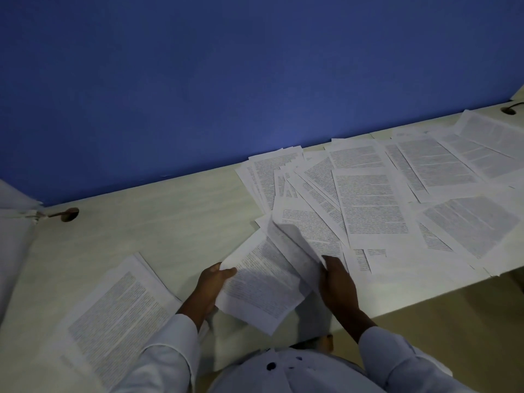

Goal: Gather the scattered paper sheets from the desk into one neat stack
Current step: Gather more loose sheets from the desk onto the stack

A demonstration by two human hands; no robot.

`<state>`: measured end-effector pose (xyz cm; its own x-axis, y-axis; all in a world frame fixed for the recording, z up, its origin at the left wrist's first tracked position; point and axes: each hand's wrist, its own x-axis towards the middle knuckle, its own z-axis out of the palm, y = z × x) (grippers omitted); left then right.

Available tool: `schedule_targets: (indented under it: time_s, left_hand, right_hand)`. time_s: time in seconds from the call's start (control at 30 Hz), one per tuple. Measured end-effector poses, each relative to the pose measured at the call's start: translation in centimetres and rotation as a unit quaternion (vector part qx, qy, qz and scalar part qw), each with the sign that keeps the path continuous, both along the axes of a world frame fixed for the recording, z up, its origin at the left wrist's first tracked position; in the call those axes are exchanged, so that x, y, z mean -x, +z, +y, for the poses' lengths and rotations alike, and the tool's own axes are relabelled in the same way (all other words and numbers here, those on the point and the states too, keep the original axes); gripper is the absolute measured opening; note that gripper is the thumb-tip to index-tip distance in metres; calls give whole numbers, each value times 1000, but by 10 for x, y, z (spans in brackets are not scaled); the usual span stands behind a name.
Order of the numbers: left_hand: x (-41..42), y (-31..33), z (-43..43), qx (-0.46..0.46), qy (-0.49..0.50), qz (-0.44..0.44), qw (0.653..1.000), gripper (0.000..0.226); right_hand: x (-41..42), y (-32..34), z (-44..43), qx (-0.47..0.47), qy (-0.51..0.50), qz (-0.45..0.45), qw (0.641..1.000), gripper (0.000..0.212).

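Note:
Several printed paper sheets [374, 205] lie scattered and overlapping across the right half of the pale desk [158, 222]. A gathered stack of sheets [119, 316] lies at the front left. My left hand [211, 287] grips the left edge of a held sheet [263, 287] lifted just above the desk, thumb on top. My right hand [337, 282] pinches the near corner of another sheet [306, 231] that curls up from the scattered pile beside the held one.
A blue partition [226, 80] runs along the desk's back edge. Cable holes sit at the back left [68, 214] and back right [508, 110]. The desk's front edge [425, 299] drops to the floor on the right. White side panel at the far left [14, 239].

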<state>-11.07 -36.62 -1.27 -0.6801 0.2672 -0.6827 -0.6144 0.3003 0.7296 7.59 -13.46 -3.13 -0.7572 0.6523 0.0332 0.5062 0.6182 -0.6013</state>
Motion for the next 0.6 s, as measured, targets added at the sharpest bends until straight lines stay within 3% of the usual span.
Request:
schedule_targets:
  time_s: [0.13,0.23,0.37,0.53,0.6]
  left_hand:
    - [-3,-3,2,-10,-2,-6,1000,26]
    - [-5,-5,0,-15,3,-10,1000,23]
    - [-9,-4,0,-26,4,-4,1000,18]
    - [-10,-5,-1,-27,-16,1,1000,18]
    - [-11,-6,-2,-27,-25,-1,999,19]
  right_hand:
    - [5,9,5,49,-64,14,997,33]
    - [5,11,2,47,-8,-30,998,44]
    - [5,-3,-7,-15,79,-124,989,77]
    - [5,-12,-18,-148,126,-110,975,70]
    - [6,-11,-15,-157,128,-109,973,65]
